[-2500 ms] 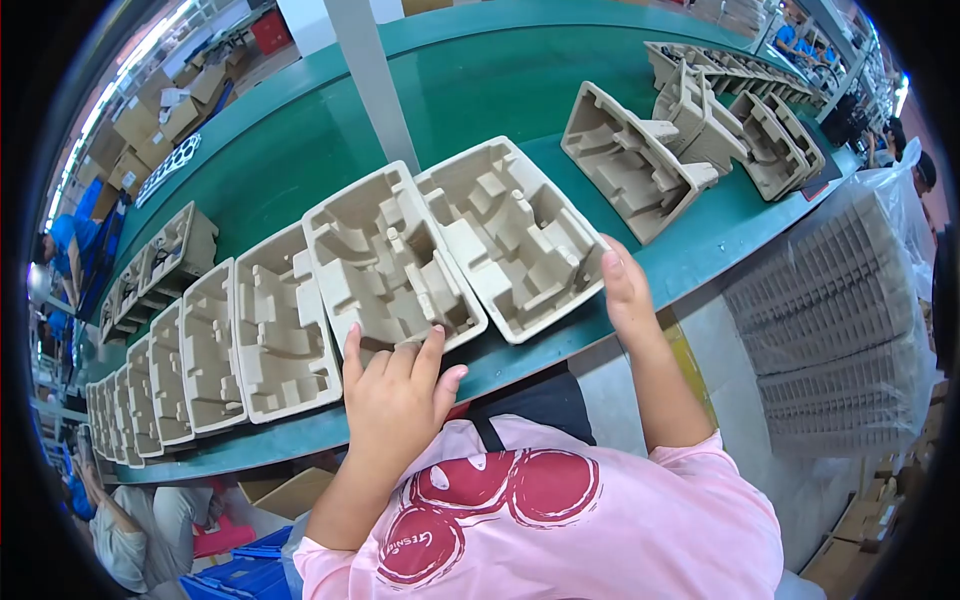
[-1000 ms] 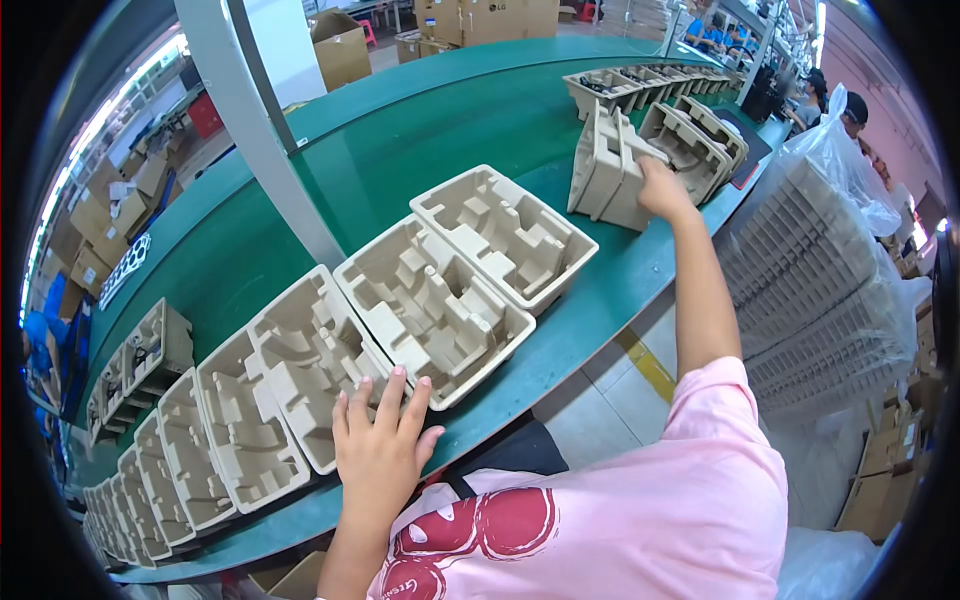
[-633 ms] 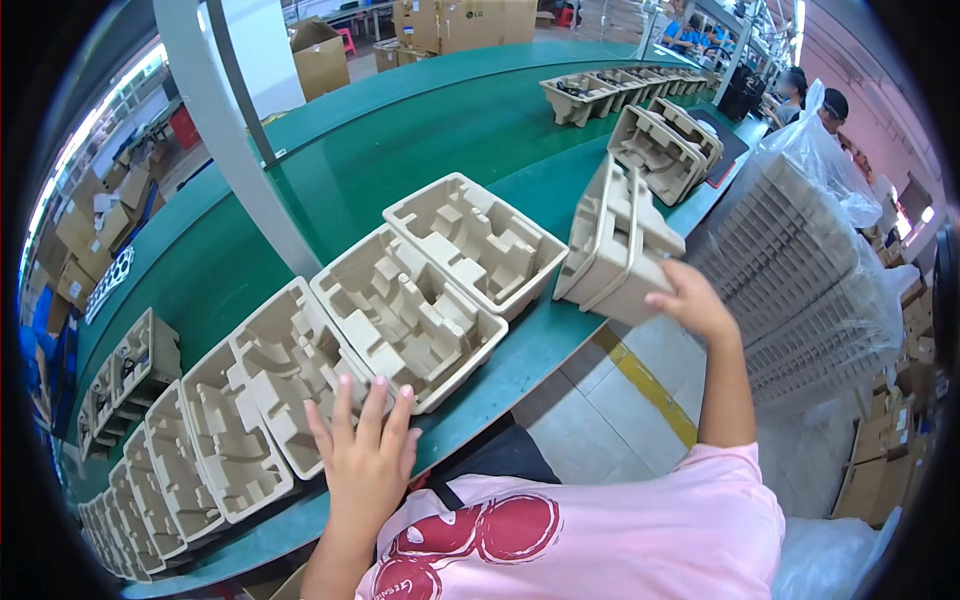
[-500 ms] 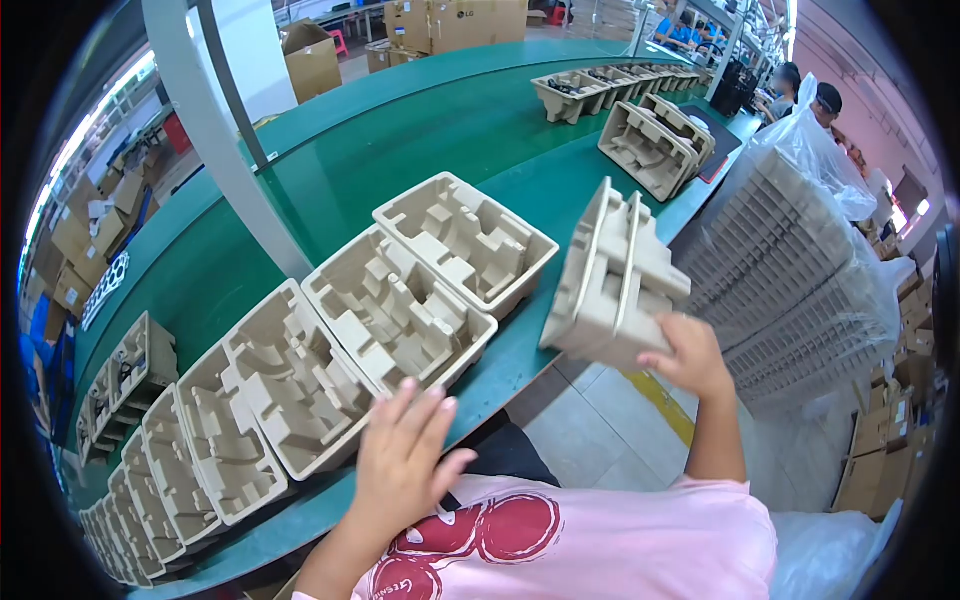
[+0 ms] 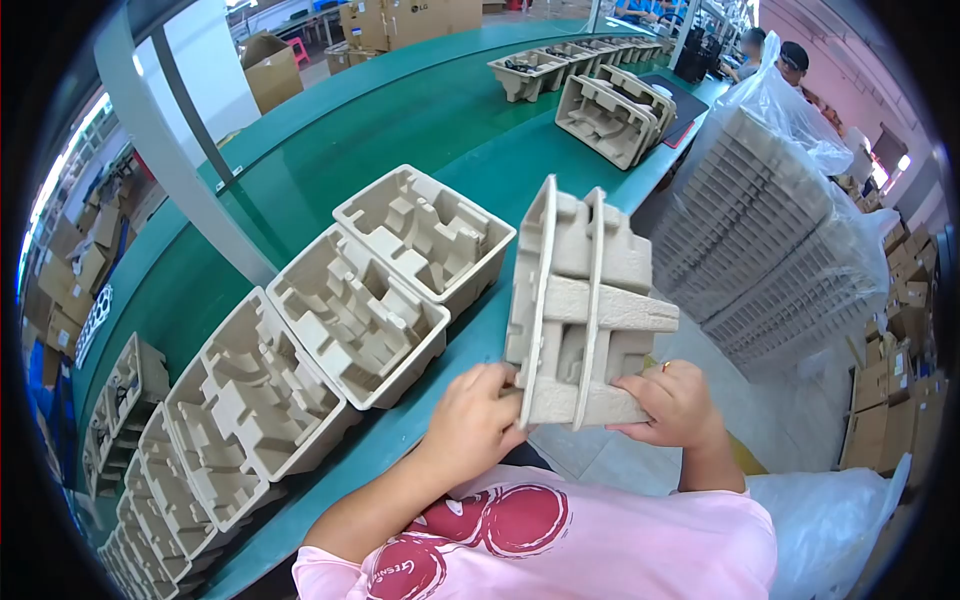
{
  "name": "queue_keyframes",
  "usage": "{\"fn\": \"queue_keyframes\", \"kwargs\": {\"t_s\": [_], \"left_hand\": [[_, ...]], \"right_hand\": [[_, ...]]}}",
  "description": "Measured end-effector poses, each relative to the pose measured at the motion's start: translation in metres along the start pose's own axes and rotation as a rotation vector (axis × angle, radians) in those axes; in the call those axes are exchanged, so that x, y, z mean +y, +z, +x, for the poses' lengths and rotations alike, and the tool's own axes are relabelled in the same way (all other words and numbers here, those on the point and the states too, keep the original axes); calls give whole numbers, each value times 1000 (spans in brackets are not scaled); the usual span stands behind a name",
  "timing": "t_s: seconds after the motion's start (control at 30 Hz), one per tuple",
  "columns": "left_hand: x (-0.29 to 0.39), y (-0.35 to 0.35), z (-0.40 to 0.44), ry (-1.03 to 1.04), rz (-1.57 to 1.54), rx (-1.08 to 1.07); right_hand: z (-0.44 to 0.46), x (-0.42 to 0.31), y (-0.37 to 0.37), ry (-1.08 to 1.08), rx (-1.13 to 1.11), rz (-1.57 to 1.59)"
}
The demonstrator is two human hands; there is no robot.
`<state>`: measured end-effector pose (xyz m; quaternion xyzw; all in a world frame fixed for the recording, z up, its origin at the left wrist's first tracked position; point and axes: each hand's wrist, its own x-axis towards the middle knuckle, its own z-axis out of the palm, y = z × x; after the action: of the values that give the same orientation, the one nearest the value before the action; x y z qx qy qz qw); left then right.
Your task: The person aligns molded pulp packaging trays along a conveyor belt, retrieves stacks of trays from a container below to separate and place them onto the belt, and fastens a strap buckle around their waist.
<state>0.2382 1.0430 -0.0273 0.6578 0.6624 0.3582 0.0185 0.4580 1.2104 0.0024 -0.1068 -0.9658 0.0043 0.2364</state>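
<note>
Two nested pulp trays [image 5: 590, 300] stand tilted on edge in front of me, over the bench edge. My right hand [image 5: 672, 405] is closed on their lower right side, with a ring on one finger. At their lower left rim, my left hand [image 5: 478, 412] is closed, its fingertips partly hidden by the rim. Left of the held pair, an upright pulp tray [image 5: 425, 235] sits at the near end of a row on the green bench [image 5: 400, 440]. Beside it is another tray [image 5: 357, 315], and several more curve away to the lower left.
More pulp trays [image 5: 610, 115] lean together on the bench ahead. Filled trays [image 5: 530, 75] line the far belt, others [image 5: 125, 390] the left. A metal post [image 5: 180, 160] rises at left. Plastic-wrapped tray stacks [image 5: 750, 230] stand at right; a person [image 5: 790, 62] is behind them.
The nested trays have come from farther along the bench towards me in my right hand. My left hand has left the tray row and closed at their rim. The view has shifted right.
</note>
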Motion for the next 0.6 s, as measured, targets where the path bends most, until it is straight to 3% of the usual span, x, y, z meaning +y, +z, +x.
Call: {"fn": "queue_keyframes", "kwargs": {"t_s": [0.27, 0.4, 0.6], "left_hand": [[-2, 26, -6, -3, -55, -41], [3, 13, 5, 144, -30, -53], [-2, 9, 18, 119, -25, 44]], "right_hand": [[-9, 25, 8, -55, -87, 96], [-11, 8, -12, -4, -67, 45], [-4, 30, -8, -15, 29, 152]]}}
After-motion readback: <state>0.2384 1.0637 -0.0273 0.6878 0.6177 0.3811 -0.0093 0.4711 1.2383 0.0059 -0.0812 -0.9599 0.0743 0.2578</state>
